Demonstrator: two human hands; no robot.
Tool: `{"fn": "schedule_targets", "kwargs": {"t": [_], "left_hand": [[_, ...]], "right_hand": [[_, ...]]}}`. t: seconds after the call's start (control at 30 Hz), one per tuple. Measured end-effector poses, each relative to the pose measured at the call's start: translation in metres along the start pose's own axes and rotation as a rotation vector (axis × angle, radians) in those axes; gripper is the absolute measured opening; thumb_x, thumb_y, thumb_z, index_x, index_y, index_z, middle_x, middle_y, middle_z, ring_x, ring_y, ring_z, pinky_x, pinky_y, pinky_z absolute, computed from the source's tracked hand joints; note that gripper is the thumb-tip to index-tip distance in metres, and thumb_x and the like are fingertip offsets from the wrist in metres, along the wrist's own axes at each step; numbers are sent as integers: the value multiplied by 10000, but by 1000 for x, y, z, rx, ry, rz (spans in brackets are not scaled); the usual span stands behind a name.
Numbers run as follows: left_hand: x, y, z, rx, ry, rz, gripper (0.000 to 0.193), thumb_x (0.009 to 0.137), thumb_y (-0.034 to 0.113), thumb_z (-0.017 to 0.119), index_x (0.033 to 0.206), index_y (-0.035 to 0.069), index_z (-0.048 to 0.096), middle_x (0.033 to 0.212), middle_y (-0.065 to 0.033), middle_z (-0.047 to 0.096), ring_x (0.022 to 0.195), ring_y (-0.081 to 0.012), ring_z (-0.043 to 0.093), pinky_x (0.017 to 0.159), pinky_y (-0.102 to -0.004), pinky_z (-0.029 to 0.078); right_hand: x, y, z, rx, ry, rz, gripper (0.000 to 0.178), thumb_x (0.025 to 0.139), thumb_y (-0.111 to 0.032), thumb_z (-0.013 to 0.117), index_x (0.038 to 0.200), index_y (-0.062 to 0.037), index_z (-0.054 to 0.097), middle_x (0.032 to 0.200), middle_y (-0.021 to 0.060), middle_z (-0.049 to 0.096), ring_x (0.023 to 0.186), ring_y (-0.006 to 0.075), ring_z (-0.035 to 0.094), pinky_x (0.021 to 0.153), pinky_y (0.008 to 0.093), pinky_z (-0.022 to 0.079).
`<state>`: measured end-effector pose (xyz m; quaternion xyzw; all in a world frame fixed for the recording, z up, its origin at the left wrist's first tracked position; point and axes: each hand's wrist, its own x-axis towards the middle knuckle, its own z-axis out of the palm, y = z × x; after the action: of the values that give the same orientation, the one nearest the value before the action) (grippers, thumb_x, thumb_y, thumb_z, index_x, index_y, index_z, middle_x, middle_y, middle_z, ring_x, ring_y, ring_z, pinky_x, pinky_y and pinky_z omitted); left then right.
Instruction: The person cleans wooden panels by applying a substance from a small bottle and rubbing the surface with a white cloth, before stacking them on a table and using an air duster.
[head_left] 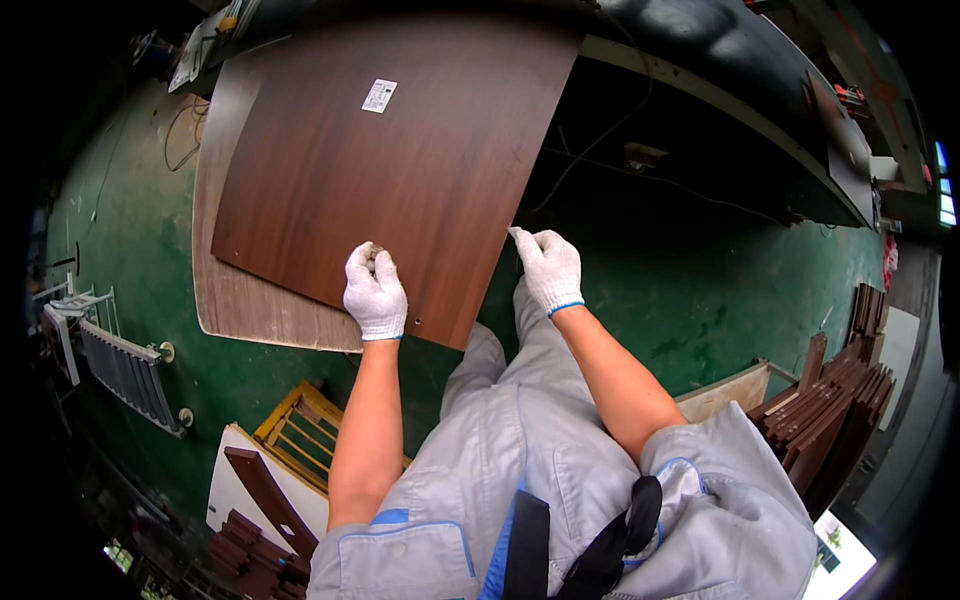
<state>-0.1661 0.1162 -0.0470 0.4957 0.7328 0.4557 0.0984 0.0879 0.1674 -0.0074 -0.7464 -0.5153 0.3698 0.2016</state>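
A dark brown wood-grain board (400, 170) with a white label (378, 95) near its far end lies in front of me. Beneath it, a lighter wood-grain board (270, 312) shows along the left and near sides. Both my hands wear white knit gloves. Over the brown board's near part is my left hand (375, 292), its fingers curled in and thumb closed against them; whatever they hold is too small to tell. My right hand (549, 268) is pinched at the brown board's right edge, fingertips next to that edge. What sits in the pinch cannot be made out.
A black machine or bench (740, 75) spans the far right, with a thin cable hanging by it. Brown strips (830, 410) are stacked at right. A yellow slatted frame (305, 425), a white panel (228, 470) and a grey roller conveyor (125, 365) stand left on the green floor (150, 260).
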Motion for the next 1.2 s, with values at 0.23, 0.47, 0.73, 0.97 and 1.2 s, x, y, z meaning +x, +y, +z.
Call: {"fn": "schedule_targets", "kwargs": {"t": [0.23,0.47,0.73,0.97,1.2], "left_hand": [[0,2,-1,-37,-21,-46,221,987,114,661,1176,7,624,893,-56,690,708,-129,641,678,-293,547],[0,1,0,-44,-27,-68,219,986,108,657,1173,-1,623,897,-61,692,715,-126,642,683,-290,547],[0,1,-1,-15,-26,-57,227,986,119,658,1174,-4,623,897,-66,692,721,-136,650,690,-292,550],[0,-1,0,-21,-24,-52,235,988,128,658,1180,-3,625,922,-74,705,727,-136,654,701,-295,553],[3,7,-2,-13,-24,-32,236,990,130,657,1184,0,624,930,-72,709,755,-134,658,718,-289,554]], "right_hand": [[-14,2,6,37,-12,-16,517,924,-499,673,772,-5,688,760,224,671,788,417,672,734,465,528],[-12,6,17,75,31,-1,503,935,-486,665,787,-6,690,784,228,678,795,415,674,749,468,525],[-18,-1,16,70,22,14,519,934,-489,666,787,8,688,788,246,677,813,422,673,759,477,521],[-27,2,20,115,-25,49,506,938,-473,658,822,17,699,843,254,693,855,398,693,805,467,526],[66,-20,-1,370,212,102,481,944,-437,675,834,30,715,699,133,690,645,208,655,670,365,526]]}}
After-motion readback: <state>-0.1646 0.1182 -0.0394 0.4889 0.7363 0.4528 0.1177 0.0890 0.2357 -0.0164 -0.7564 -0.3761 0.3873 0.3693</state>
